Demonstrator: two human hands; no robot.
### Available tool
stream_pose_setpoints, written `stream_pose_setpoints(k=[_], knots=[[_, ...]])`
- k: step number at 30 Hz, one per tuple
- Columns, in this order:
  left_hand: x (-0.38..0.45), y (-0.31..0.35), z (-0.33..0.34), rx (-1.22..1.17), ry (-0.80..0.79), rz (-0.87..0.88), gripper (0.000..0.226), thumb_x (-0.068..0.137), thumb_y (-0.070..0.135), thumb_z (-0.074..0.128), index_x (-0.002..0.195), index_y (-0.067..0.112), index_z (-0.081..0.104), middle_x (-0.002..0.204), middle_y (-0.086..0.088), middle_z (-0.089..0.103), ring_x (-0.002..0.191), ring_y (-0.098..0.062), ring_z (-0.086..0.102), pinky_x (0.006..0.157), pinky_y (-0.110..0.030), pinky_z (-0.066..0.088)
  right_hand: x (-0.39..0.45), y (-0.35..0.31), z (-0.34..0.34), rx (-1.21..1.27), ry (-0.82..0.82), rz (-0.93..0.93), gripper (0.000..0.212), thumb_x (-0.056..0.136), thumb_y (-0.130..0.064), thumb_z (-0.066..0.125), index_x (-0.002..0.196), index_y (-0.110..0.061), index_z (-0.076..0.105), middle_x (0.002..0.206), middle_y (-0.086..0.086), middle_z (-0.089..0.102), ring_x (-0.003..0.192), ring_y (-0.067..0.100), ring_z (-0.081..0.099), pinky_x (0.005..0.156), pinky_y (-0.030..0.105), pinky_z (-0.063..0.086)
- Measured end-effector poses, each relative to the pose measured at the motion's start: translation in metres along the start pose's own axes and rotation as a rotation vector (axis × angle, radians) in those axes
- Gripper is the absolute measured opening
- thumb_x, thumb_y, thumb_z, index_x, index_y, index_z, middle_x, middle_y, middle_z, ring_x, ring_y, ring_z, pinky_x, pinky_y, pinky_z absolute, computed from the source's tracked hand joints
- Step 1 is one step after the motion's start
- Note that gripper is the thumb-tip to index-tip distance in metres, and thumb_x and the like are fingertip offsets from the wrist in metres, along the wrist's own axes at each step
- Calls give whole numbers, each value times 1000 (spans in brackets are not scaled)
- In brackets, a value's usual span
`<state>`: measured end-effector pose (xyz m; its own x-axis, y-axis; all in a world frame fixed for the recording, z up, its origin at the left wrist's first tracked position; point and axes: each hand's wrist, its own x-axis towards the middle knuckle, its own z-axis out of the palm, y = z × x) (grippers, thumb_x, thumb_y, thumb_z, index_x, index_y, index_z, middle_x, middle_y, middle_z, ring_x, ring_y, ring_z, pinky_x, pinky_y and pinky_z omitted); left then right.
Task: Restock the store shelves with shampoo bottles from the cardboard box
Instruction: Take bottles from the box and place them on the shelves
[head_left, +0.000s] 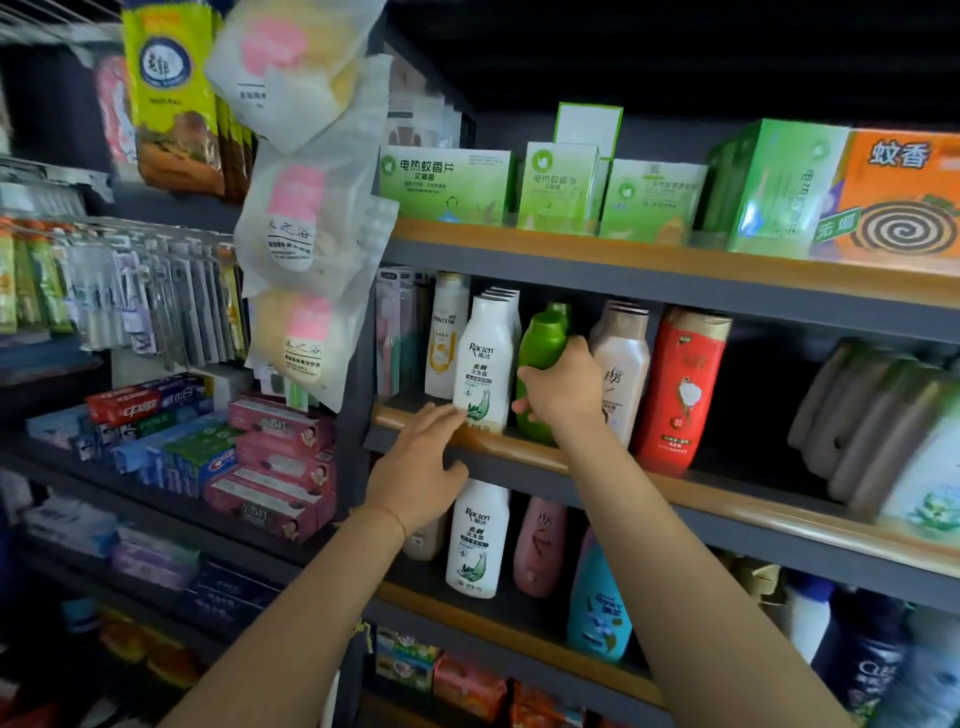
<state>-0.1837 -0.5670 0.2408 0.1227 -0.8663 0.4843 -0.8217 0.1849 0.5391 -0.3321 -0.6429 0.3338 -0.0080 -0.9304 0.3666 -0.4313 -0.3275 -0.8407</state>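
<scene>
Head view: the right hand (563, 387) is curled round the middle of a rounded green plastic shampoo bottle (540, 353), thumb on its left side and fingers wrapped over its right shoulder, so the grip is closed on it. The left hand (415, 475) is spread with fingers nearly straight, resting against the rounded wooden front edge of the middle shelf (727, 499); its fingertips (451, 415) reach the base of a tall white Raclen shampoo bottle (485, 358), holding nothing.

The green bottle stands upright on the middle shelf, with a matching green cap and its lower label hidden by the hand. It sits between the white bottle on its left and a pale pink-and-white bottle (623, 364) on its right, close to both. A red bottle with a gold cap (680, 384) stands further right, leaning slightly.

Right of the red bottle a dark gap opens before a row of tilted grey-green pouches (872, 431).
</scene>
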Motion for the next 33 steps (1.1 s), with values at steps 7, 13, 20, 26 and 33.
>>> stream_pose_setpoints(k=[7,13,20,26,33], knots=[[1,1,-2,-10,-17,2,62,96,17,55,153,26,35,161,12,25,151,-6,10,116,-28,23,13,-16,0,101,-103,150,33,100,-9,51,124,-14,30,100,8,60,41,13,62,36,24,48],[0,0,-4,-6,-34,5,62,96,16,55,154,27,34,161,13,24,151,-6,10,115,-28,24,22,-19,0,34,-42,170,41,94,-4,57,126,-8,32,92,16,64,49,21,64,45,32,56],[1,1,-4,23,-47,-6,62,97,19,53,154,30,31,161,16,21,151,-5,7,112,-30,30,23,-20,2,-207,112,-72,51,89,-4,54,134,-5,29,134,24,48,107,43,61,82,42,53],[1,2,-5,27,-47,3,62,97,18,53,154,29,32,161,16,22,150,-4,7,110,-29,31,14,-25,-5,-667,68,-254,73,89,4,51,152,-12,17,148,22,30,109,42,59,69,37,41],[-2,4,-8,35,-27,24,62,95,17,53,153,27,34,157,14,27,147,-4,13,101,-23,31,11,-25,-7,-1048,70,-364,78,86,2,57,152,-2,16,156,17,22,98,35,66,57,35,41]])
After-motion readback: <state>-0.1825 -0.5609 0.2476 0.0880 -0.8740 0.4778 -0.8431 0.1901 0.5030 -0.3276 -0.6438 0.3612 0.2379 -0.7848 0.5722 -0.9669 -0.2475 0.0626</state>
